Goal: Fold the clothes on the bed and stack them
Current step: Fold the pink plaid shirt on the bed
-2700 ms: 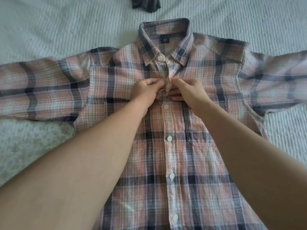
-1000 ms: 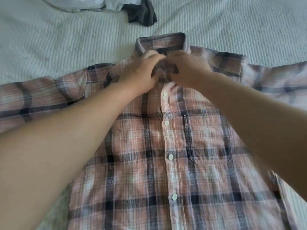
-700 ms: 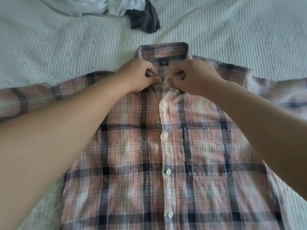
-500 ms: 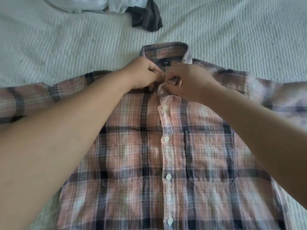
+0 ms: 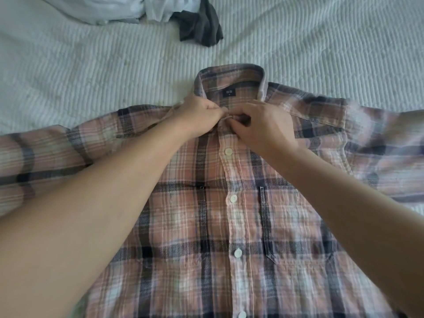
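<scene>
Fingers (image 5: 223, 111) of my left hand (image 5: 199, 117) and of my right hand (image 5: 263, 127) are curled in tight, pinching the two edges of the neck opening of the pink, navy and white plaid flannel shirt (image 5: 206, 214) together just under its collar (image 5: 231, 76). Whether the top button is through its hole I cannot tell; my knuckles hide it. That shirt lies face up on the white ribbed bedspread (image 5: 91, 72), sleeves spread to either side, the white buttons (image 5: 228, 151) below my hands already done up. By my reckoning the job is barely begun: no fold is made in this shirt, no stack is visible, and a crumpled pale garment (image 5: 110, 8) and a dark grey one (image 5: 199, 26) wait at the far edge of the bed. Compared with a few seconds back, my hands have climbed from the chest button to the neck, and my view has tipped upward, bringing that heap into sight
</scene>
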